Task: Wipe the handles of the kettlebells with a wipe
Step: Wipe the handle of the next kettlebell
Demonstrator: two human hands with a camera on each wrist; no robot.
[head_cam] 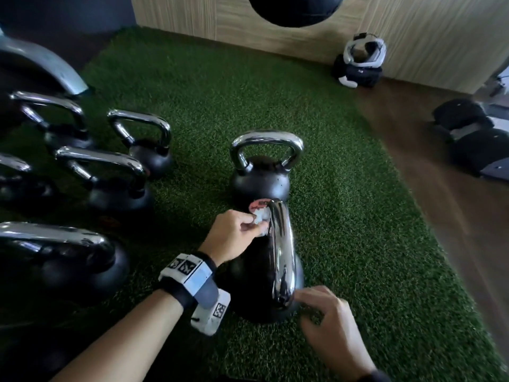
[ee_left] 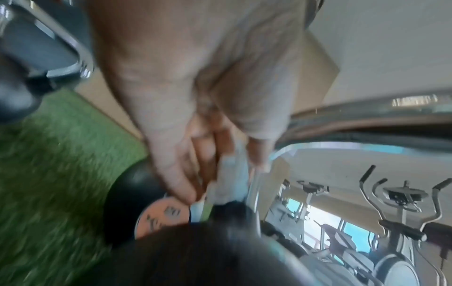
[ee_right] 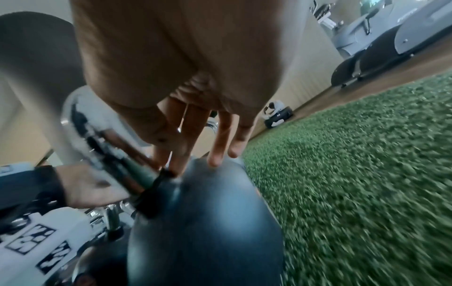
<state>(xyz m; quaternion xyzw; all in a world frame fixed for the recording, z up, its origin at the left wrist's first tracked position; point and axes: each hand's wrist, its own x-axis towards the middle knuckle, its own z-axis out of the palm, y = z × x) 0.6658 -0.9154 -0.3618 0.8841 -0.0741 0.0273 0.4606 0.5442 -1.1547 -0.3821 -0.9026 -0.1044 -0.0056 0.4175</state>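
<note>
A black kettlebell (head_cam: 256, 282) with a chrome handle (head_cam: 282, 252) stands on the green turf in front of me. My left hand (head_cam: 237, 232) pinches a small crumpled white wipe (head_cam: 260, 216) against the far end of that handle; the left wrist view shows the wipe (ee_left: 231, 180) between thumb and fingers. My right hand (head_cam: 327, 318) hovers at the near right of the bell, fingers spread and straight (ee_right: 215, 154), just touching or close to its black body (ee_right: 203, 222). A second kettlebell (head_cam: 261, 172) stands right behind.
Several more chrome-handled kettlebells (head_cam: 115, 175) crowd the left side of the turf (head_cam: 358, 216). Wooden floor lies to the right, with exercise-machine bases (head_cam: 476, 139) on it. A white-and-black device (head_cam: 360, 62) sits by the wall panel. A black ball (head_cam: 294, 9) hangs at top.
</note>
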